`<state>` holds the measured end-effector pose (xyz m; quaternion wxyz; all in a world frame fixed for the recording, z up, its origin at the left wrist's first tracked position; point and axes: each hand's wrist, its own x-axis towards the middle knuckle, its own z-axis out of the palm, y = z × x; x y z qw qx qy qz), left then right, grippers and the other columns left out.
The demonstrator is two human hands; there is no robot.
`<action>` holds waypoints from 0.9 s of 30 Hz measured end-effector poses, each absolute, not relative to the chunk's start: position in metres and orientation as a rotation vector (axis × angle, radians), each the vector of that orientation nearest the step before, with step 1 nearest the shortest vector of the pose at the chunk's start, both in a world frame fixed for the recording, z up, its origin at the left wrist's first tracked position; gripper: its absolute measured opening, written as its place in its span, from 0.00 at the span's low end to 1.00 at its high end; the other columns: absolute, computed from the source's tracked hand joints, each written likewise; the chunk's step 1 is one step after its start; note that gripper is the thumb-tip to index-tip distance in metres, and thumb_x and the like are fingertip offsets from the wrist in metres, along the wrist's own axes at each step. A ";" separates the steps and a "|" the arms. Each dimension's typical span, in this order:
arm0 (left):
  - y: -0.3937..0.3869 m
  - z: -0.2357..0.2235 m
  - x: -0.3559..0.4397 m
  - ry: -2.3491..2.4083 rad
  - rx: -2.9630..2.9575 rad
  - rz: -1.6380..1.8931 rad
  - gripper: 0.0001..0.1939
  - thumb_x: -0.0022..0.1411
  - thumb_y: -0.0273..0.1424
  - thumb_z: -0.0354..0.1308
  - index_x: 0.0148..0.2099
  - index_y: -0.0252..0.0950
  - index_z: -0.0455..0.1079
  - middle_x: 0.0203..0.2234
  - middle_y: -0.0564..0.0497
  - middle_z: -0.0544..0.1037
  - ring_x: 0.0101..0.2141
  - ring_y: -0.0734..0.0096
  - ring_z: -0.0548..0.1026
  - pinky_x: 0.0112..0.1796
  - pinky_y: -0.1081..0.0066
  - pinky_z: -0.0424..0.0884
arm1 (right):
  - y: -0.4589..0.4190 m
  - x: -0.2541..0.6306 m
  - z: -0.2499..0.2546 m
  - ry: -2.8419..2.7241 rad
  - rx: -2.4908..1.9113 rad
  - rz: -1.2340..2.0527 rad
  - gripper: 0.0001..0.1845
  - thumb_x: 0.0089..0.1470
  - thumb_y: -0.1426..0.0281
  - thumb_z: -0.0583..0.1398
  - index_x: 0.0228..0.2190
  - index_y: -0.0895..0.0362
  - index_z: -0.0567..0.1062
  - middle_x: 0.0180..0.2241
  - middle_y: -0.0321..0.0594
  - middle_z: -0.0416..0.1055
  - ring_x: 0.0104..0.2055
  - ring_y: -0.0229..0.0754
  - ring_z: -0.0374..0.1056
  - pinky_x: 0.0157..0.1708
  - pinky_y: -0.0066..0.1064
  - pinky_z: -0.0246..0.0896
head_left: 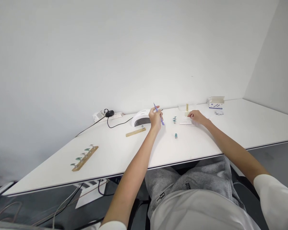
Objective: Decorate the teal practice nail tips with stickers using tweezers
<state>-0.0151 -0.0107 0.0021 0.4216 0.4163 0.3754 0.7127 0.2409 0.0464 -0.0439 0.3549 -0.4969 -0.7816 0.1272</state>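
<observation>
My left hand [155, 118] is closed around a slim purple stick tool [162, 121], which slants up past the fingers with its flat end down. It is just beside the white nail lamp [141, 118]. My right hand [196, 117] has its fingers pinched together over a white sheet [186, 121]; what they hold, if anything, is too small to make out. Behind those fingertips stands a small bottle with a gold cap [187, 107]. Between my hands are a teal false nail on a stand [176, 135] and a small cluster of teal nails [174, 119].
A wooden strip [85, 158] holding several nails on stands lies at the left, another strip [135, 132] near the lamp. An alcohol pad box [216, 103] is at the back right. A power adapter [109, 113] with cables lies at the back left of the white table [266, 124].
</observation>
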 end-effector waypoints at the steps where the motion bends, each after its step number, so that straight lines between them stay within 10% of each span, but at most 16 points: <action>1: -0.012 0.002 -0.014 0.930 1.056 1.749 0.13 0.52 0.28 0.56 0.42 0.36 0.63 0.11 0.65 0.57 0.10 0.83 0.53 0.15 0.81 0.48 | 0.047 0.242 -0.046 -2.056 -1.327 0.274 0.10 0.46 0.80 0.58 0.30 0.61 0.79 0.36 0.47 0.76 0.39 0.45 0.71 0.44 0.36 0.64; 10: -0.024 0.004 -0.006 0.926 1.135 1.590 0.11 0.54 0.30 0.55 0.41 0.36 0.65 0.11 0.63 0.55 0.12 0.84 0.49 0.16 0.80 0.45 | 0.028 0.230 -0.040 -2.371 -1.525 0.437 0.30 0.50 0.57 0.63 0.52 0.56 0.71 0.56 0.51 0.66 0.56 0.54 0.64 0.53 0.40 0.59; 21: -0.026 0.008 -0.006 0.925 1.120 1.623 0.11 0.53 0.29 0.55 0.40 0.37 0.64 0.12 0.64 0.55 0.11 0.84 0.49 0.16 0.80 0.46 | 0.015 0.226 -0.025 -2.361 -1.471 0.299 0.15 0.58 0.70 0.51 0.24 0.58 0.71 0.26 0.40 0.70 0.26 0.39 0.63 0.27 0.30 0.54; 27: -0.026 0.007 -0.006 0.905 1.120 1.643 0.11 0.52 0.28 0.55 0.40 0.37 0.64 0.11 0.64 0.55 0.11 0.83 0.50 0.16 0.80 0.46 | 0.018 0.232 -0.021 -2.169 -1.430 0.147 0.14 0.51 0.77 0.51 0.34 0.60 0.76 0.35 0.44 0.75 0.32 0.41 0.66 0.34 0.30 0.58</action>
